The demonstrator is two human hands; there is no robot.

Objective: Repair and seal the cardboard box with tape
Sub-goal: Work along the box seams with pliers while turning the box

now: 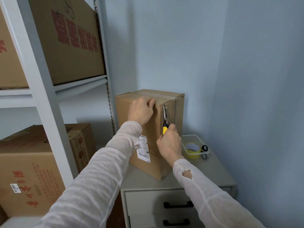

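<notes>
A tall brown cardboard box stands upright on a grey drawer cabinet, with clear tape across its top and a white shipping label on its front. My left hand grips the box's top front edge, fingers curled over it. My right hand holds yellow-handled scissors, blades pointing up against the box's front corner near the tape. A yellow tape roll lies in a clear tray to the right.
The clear plastic tray sits on the cabinet beside the box, with black scissor handles at its right rim. A white metal shelf rack with large cardboard boxes fills the left. Blue walls close in behind and right.
</notes>
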